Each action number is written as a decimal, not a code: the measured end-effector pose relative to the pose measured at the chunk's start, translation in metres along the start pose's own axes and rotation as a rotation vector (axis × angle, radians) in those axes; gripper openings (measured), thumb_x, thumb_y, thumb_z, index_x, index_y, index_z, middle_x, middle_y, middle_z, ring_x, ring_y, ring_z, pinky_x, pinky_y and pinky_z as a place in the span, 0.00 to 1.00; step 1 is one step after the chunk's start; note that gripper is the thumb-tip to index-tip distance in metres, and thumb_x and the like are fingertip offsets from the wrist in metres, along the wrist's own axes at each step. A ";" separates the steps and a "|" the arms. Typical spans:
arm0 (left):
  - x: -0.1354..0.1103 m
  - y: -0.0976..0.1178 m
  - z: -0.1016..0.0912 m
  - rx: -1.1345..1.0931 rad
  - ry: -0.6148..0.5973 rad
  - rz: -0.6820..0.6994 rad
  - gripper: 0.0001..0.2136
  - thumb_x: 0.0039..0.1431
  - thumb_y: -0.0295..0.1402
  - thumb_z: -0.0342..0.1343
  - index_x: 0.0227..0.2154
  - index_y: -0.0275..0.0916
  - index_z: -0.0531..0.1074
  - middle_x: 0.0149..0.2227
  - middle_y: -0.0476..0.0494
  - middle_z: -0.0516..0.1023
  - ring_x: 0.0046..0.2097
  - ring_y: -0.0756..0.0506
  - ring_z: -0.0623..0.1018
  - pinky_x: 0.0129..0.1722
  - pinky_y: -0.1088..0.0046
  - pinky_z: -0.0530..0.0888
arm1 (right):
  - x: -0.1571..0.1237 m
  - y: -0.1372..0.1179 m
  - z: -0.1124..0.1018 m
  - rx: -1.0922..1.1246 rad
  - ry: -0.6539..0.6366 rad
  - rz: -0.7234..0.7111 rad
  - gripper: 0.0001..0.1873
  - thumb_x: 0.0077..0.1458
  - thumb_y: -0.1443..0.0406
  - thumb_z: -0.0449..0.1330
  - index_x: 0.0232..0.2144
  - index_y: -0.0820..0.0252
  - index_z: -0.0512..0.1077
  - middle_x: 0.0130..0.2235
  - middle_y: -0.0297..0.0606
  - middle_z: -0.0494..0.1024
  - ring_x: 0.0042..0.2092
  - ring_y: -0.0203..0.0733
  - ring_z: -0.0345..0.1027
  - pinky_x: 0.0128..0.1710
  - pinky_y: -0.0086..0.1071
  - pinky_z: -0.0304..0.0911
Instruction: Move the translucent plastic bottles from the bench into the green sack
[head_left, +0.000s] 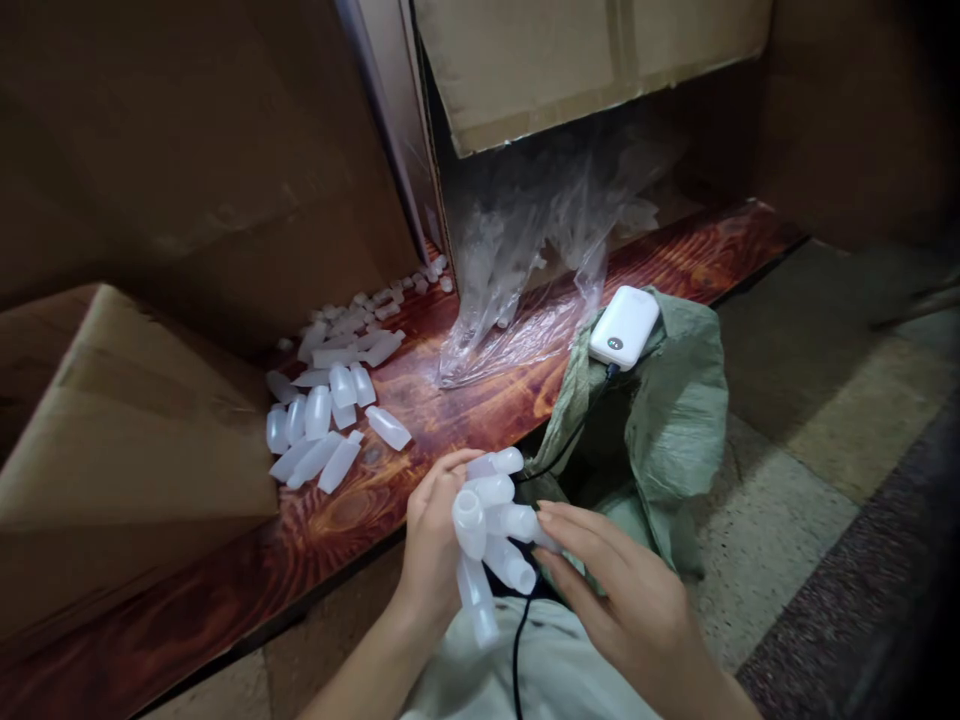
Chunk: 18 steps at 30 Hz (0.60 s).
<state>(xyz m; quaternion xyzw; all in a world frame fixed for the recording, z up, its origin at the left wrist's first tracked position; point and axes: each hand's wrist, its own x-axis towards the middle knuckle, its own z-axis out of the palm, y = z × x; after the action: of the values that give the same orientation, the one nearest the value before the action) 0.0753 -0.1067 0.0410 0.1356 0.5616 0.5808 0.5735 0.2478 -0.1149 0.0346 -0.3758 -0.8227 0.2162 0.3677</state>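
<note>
My left hand (433,535) is closed round a bunch of several small translucent white plastic bottles (495,490), which fan out with their necks pointing different ways. My right hand (626,580) comes in from the right, its thumb and fingertips pinching one small bottle (544,532) at the edge of the bunch. More of these bottles (341,385) lie in a loose pile on the reddish wood-grain board to the left, with one bottle (388,428) a little apart. The palm of my left hand is hidden behind the bunch.
A cardboard box (135,430) stands at the left. Behind the board (480,400), an open carton (607,60) has clear plastic film (517,290) spilling out. A white power bank (625,325) rests on a green woven sack (679,390), and its black cable (517,650) runs below my hands.
</note>
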 end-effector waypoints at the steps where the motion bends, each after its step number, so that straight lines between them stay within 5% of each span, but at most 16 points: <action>1: 0.001 0.000 -0.001 -0.008 0.002 -0.003 0.13 0.53 0.38 0.58 0.39 0.36 0.72 0.28 0.47 0.73 0.27 0.49 0.70 0.25 0.77 0.66 | 0.002 0.001 0.000 0.014 -0.024 -0.008 0.14 0.63 0.72 0.54 0.51 0.58 0.66 0.48 0.43 0.74 0.50 0.40 0.70 0.51 0.32 0.68; 5: 0.003 0.003 -0.003 -0.025 0.021 0.000 0.14 0.52 0.39 0.58 0.38 0.36 0.72 0.27 0.48 0.72 0.26 0.50 0.70 0.24 0.77 0.66 | 0.009 0.002 -0.002 0.021 -0.114 0.007 0.13 0.65 0.70 0.51 0.51 0.61 0.65 0.46 0.45 0.73 0.47 0.41 0.71 0.46 0.32 0.70; 9: 0.003 0.006 -0.005 -0.007 0.029 -0.002 0.14 0.51 0.39 0.59 0.37 0.35 0.72 0.27 0.48 0.72 0.26 0.50 0.69 0.24 0.78 0.66 | 0.014 0.005 -0.007 -0.116 -0.186 0.083 0.12 0.66 0.58 0.52 0.40 0.60 0.69 0.31 0.37 0.72 0.31 0.40 0.70 0.28 0.31 0.66; 13: 0.002 0.005 -0.009 -0.025 0.028 -0.009 0.14 0.51 0.40 0.59 0.37 0.36 0.72 0.27 0.48 0.72 0.26 0.50 0.70 0.23 0.78 0.67 | 0.018 0.006 -0.010 -0.091 -0.299 0.071 0.15 0.68 0.57 0.49 0.49 0.59 0.66 0.39 0.41 0.72 0.36 0.39 0.70 0.32 0.30 0.66; 16: 0.002 0.003 -0.012 -0.033 0.030 -0.016 0.16 0.50 0.41 0.60 0.37 0.35 0.72 0.27 0.48 0.72 0.25 0.50 0.71 0.22 0.77 0.67 | 0.018 0.005 -0.010 -0.189 -0.190 0.024 0.17 0.68 0.62 0.48 0.26 0.58 0.66 0.24 0.32 0.65 0.25 0.36 0.61 0.25 0.30 0.58; 18: 0.000 0.003 -0.014 -0.033 0.036 -0.031 0.17 0.49 0.41 0.60 0.38 0.36 0.71 0.27 0.47 0.72 0.24 0.48 0.71 0.21 0.76 0.67 | 0.018 0.004 -0.010 -0.202 -0.114 0.049 0.19 0.67 0.60 0.52 0.23 0.57 0.63 0.21 0.30 0.62 0.22 0.35 0.58 0.24 0.30 0.55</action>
<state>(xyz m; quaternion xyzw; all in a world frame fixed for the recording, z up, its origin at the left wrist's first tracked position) 0.0621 -0.1125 0.0387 0.1066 0.5643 0.5833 0.5744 0.2491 -0.0980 0.0458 -0.4181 -0.8504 0.1623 0.2749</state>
